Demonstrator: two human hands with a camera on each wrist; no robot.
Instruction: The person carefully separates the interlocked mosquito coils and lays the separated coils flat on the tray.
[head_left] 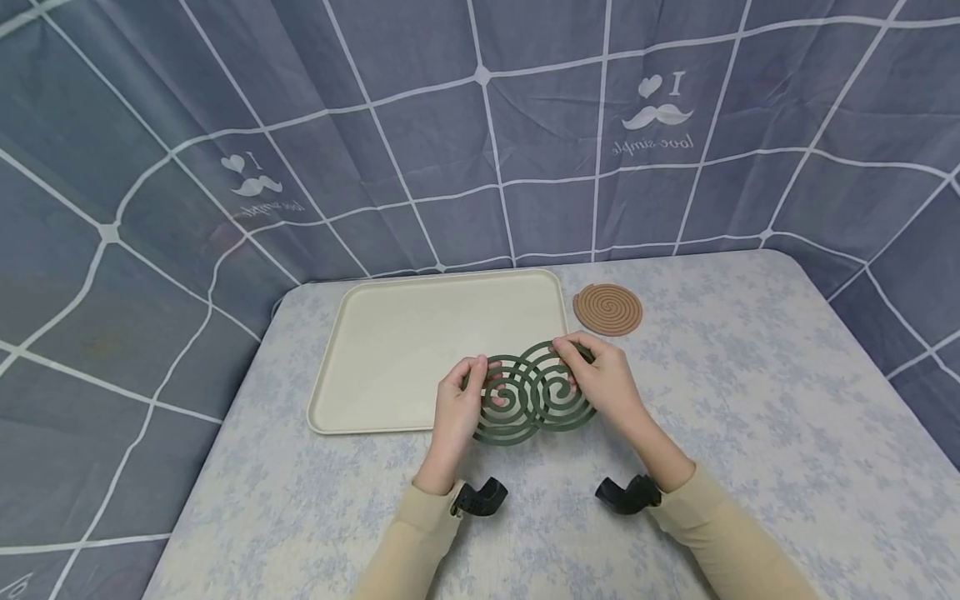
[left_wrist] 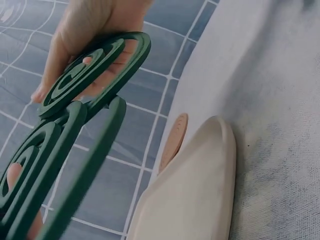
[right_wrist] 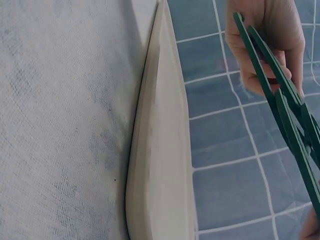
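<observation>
Two green mosquito coils are held up over the tray's near right corner, overlapping in the middle; whether they are joined there I cannot tell. My left hand (head_left: 454,404) pinches the left coil (head_left: 506,441) by its outer edge, with fingers behind it. On the other side, my right hand (head_left: 609,382) grips the right coil (head_left: 567,426) near its upper edge, fingertips showing through the gaps. In the left wrist view, the right hand (left_wrist: 95,30) is at the top. The right wrist view shows the left hand (right_wrist: 272,45) beside the coils, seen almost edge-on.
A cream tray (head_left: 420,342) lies behind and left of the hands. Right of it a brown coil (head_left: 608,309) lies flat on the patterned tablecloth (head_left: 750,400). A blue-grey checked curtain (head_left: 420,150) hangs behind the table.
</observation>
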